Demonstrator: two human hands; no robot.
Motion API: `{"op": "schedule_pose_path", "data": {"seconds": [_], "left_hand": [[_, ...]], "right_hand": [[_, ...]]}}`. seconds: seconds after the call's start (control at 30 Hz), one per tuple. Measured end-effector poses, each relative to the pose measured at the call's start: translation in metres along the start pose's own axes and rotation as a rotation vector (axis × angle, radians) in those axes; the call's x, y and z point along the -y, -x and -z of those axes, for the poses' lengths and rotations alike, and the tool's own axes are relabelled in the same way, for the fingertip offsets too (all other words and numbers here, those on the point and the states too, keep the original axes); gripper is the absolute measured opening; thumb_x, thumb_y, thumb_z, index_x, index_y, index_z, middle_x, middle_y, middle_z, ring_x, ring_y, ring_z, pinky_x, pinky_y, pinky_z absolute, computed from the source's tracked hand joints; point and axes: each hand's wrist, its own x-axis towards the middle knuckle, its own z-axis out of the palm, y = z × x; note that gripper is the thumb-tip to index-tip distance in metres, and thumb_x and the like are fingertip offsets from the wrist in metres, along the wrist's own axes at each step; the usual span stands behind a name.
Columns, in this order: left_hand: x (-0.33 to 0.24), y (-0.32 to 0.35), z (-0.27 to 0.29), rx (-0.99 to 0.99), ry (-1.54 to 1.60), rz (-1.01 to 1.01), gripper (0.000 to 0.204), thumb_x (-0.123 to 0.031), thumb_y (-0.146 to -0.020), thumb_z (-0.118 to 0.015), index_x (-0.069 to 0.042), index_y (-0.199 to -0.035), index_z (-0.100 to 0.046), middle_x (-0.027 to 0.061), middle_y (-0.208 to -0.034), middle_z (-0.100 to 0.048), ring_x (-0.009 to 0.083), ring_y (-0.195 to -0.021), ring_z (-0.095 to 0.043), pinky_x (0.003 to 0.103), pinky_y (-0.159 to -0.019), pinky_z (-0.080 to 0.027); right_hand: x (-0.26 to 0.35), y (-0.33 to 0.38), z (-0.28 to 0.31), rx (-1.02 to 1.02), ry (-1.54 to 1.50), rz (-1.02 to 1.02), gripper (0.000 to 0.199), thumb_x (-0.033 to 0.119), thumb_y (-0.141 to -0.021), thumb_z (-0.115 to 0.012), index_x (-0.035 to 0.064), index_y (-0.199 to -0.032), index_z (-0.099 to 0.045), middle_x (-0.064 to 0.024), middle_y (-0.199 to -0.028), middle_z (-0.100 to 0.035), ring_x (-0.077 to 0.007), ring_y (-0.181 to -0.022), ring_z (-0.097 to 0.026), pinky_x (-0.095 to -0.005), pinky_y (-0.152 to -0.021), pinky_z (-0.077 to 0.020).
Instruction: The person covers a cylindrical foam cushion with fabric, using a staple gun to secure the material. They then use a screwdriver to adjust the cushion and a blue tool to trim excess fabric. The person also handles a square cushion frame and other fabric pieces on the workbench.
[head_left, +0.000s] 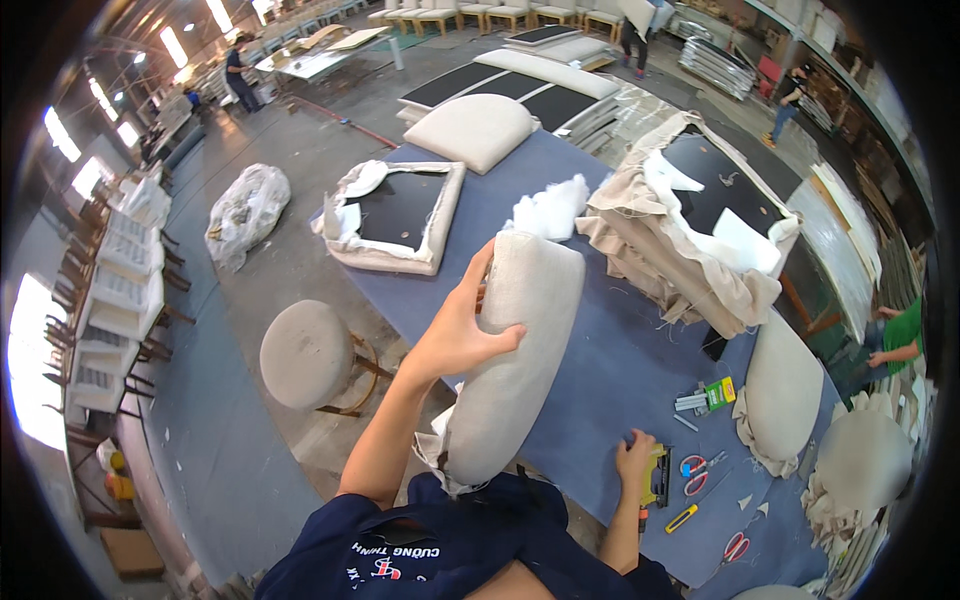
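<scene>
My left hand (470,320) grips an upholstered beige seat cushion (525,330), which stands tilted on edge against my body. Its thumb presses on the broad fabric side and the fingers go round the left edge. Loose fabric hangs at the cushion's lower end. Down at the right, my right hand (634,460) is closed round a yellow and black staple gun (657,478) at the table's near side. Beside the gun lie red-handled scissors (694,478), a yellow utility knife (681,518) and a second pair of scissors (735,548).
On the blue-covered table (610,370) lie white stuffing (550,210), a green box of staples (718,394) and a black-bottomed cushion (400,215). More cushions are stacked at the right (690,230). A round stool (305,355) stands left of the table. A person in green (903,335) is at the far right.
</scene>
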Motion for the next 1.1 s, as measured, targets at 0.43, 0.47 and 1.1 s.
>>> {"op": "schedule_pose_path", "data": {"seconds": [0.43,0.47,1.1], "left_hand": [[0.032,0.098,0.067,-0.112,-0.031,-0.079,0.086,-0.033,-0.084,-0.075,0.001,-0.154,-0.038,0.0178,-0.147,-0.051,0.0284,-0.137,-0.048,0.040,-0.116,-0.035],[0.033,0.100,0.069,-0.173,-0.068,-0.042,0.081,-0.033,-0.086,-0.075,0.001,-0.150,-0.041,0.0178,-0.142,-0.055,0.0279,-0.132,-0.052,0.040,-0.113,-0.038],[0.097,0.130,0.090,-0.603,-0.001,-0.302,0.091,-0.071,-0.080,-0.077,0.006,-0.124,-0.058,0.0144,-0.108,-0.071,0.0232,-0.099,-0.069,0.037,-0.089,-0.054]], "right_hand": [[0.152,-0.100,-0.055,0.323,-1.519,-0.238,0.095,0.077,-0.104,-0.024,-0.0016,-0.153,-0.045,-0.0203,-0.161,-0.042,-0.0299,-0.147,-0.040,-0.0436,-0.121,-0.0260],[0.156,-0.106,-0.057,0.356,-1.499,-0.199,0.096,0.078,-0.104,-0.023,-0.0017,-0.152,-0.045,-0.0199,-0.161,-0.043,-0.0300,-0.148,-0.040,-0.0429,-0.121,-0.0262],[0.182,-0.088,0.024,-0.054,-1.590,-0.082,0.067,0.059,-0.110,-0.037,0.0139,-0.160,-0.038,-0.0097,-0.154,-0.053,-0.0289,-0.139,-0.054,-0.0450,-0.116,-0.0441]]}}
